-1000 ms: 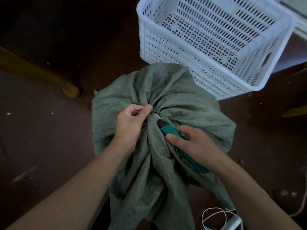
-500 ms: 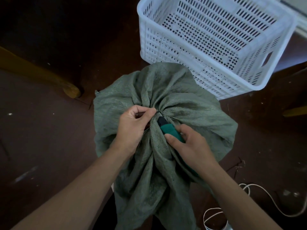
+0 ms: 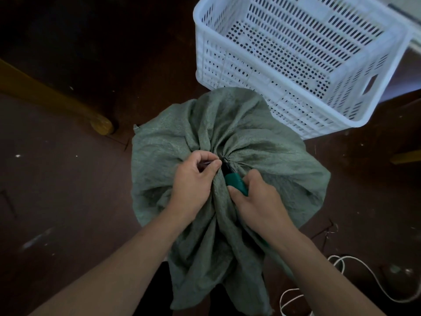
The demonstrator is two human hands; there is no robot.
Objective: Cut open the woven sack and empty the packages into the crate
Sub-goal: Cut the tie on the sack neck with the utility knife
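A grey-green woven sack stands on the dark floor, its mouth gathered and tied shut at the middle. My left hand pinches the tie at the gathered neck. My right hand grips a teal-handled cutter, whose dark tip points into the knot right beside the left fingers. The blade itself is hidden in the folds. A white perforated plastic crate sits just behind the sack, and nothing lies inside it. No packages show.
A yellowish wooden leg rests on the floor to the left. White cord loops on the floor at lower right. Another wooden piece shows at the right edge. Small debris dots the dark red floor.
My right hand has slid forward along the cutter, pushing its tip deeper into the knot; the metal blade seen before is now hidden. The left hand keeps its pinch.
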